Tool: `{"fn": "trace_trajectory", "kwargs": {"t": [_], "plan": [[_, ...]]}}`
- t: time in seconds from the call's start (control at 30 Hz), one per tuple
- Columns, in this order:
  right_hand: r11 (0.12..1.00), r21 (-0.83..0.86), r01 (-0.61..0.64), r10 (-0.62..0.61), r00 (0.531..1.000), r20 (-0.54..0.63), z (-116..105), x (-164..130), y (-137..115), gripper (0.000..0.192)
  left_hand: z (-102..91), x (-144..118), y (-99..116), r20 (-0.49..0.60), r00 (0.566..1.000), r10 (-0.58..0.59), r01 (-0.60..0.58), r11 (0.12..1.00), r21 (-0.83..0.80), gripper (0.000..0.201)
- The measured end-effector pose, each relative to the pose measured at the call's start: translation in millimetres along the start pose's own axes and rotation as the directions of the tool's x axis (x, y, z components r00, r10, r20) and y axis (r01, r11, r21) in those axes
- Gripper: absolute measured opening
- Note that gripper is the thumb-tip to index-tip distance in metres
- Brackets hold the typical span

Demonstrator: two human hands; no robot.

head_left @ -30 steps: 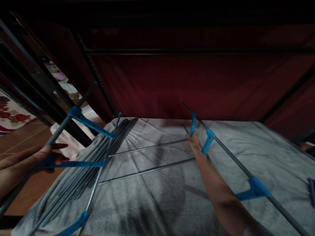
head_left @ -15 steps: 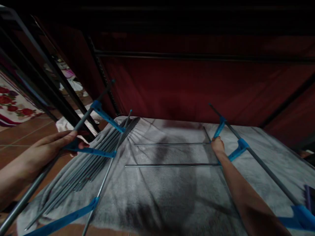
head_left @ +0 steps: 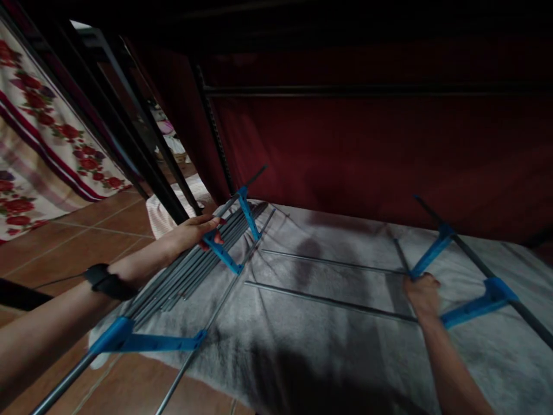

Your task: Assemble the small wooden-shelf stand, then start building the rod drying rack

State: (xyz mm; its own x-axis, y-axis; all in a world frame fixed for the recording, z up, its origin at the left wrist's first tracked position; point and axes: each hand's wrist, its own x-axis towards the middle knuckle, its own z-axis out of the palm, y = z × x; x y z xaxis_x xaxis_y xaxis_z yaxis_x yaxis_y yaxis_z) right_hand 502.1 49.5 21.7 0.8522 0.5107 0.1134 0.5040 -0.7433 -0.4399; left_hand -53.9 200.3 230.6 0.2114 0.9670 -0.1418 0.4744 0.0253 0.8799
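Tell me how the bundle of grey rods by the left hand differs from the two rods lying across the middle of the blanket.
The bundle of grey rods is packed tight, many side by side; the two crosswise rods lie singly, with a gap between them. The bundle runs diagonally along the blanket's left edge, under the left hand; the two rods span the middle toward the right hand. Both sets are thin, straight grey metal resting on the blanket.

Blue connectors [head_left: 222, 252], grey rods [head_left: 190, 271], grey blanket [head_left: 328, 334], dark red curtain [head_left: 367, 150], red-rose floral cloth [head_left: 38, 138], terracotta tiles [head_left: 64, 236].

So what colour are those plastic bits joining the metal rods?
Bright blue connectors, clearest in the head view by the left hand.
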Motion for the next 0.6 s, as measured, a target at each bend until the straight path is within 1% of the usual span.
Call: {"fn": "trace_trajectory", "kwargs": {"t": [0.03,0.07,0.1,0.13,0.17,0.2,0.23,0.3,0.37,0.4,0.47,0.53,0.6], "plan": [[0.999,0.019,0.034,-0.033,0.998,-0.046,5.5,-13.9,-3.8,0.052,2.6,4.3,-2.6,0.004,1.0,-0.015,0.016,1.0,-0.007,0.069],[0.989,0.05,0.141,-0.139,0.989,-0.042,11.7,-29.6,-10.4,0.047,5.1,7.8,-5.1,0.01,1.0,-0.026,0.026,1.0,-0.013,0.071],[0.955,0.102,0.28,-0.279,0.96,-0.02,18.6,-46.7,-19.9,0.04,7.5,10.4,-7.2,0.014,0.999,-0.035,0.035,0.999,-0.015,0.072],[0.896,0.171,0.41,-0.418,0.908,0.008,25.9,-64.9,-31.9,0.034,9.6,12.4,-8.9,0.013,0.999,-0.042,0.043,0.999,-0.018,0.073],[0.814,0.255,0.523,-0.55,0.834,0.045,33.2,-83.6,-45.6,0.029,11.5,13.6,-9.8,0.008,0.999,-0.049,0.049,0.999,-0.023,0.074],[0.712,0.343,0.612,-0.674,0.732,0.093,40.3,-102.6,-60.2,0.026,13.2,14.4,-10.1,-0.001,0.998,-0.056,0.056,0.998,-0.029,0.074],[0.638,0.403,0.656,-0.75,0.648,0.133,46.7,-121.4,-75.0,0.023,15.0,14.5,-9.6,-0.011,0.998,-0.067,0.066,0.997,-0.033,0.074],[0.564,0.455,0.689,-0.822,0.523,0.227,57.4,-156.8,-102.4,0.022,18.9,12.9,-6.4,-0.023,0.996,-0.086,0.085,0.996,-0.034,0.073],[0.521,0.448,0.727,-0.852,0.408,0.329,64.7,-186.4,-124.5,0.024,23.7,9.0,-1.2,-0.025,0.995,-0.098,0.098,0.995,-0.024,0.071],[0.501,0.425,0.753,-0.857,0.365,0.364,67.3,-198.1,-133.4,0.024,26.2,6.5,1.6,-0.027,0.994,-0.104,0.103,0.994,-0.02,0.07],[0.448,0.354,0.821,-0.869,0.308,0.387,71.5,-214.5,-147.4,0.025,30.7,1.9,6.6,-0.038,0.993,-0.111,0.111,0.994,-0.014,0.066],[0.392,0.289,0.873,-0.883,0.27,0.384,75.0,-222.4,-157.1,0.026,33.6,-0.6,9.5,-0.056,0.991,-0.122,0.122,0.992,-0.014,0.063],[0.36,0.269,0.893,-0.887,0.239,0.394,77.7,-224.1,-163.0,0.024,34.4,0.2,10.2,-0.067,0.988,-0.139,0.137,0.99,-0.026,0.06]]}}
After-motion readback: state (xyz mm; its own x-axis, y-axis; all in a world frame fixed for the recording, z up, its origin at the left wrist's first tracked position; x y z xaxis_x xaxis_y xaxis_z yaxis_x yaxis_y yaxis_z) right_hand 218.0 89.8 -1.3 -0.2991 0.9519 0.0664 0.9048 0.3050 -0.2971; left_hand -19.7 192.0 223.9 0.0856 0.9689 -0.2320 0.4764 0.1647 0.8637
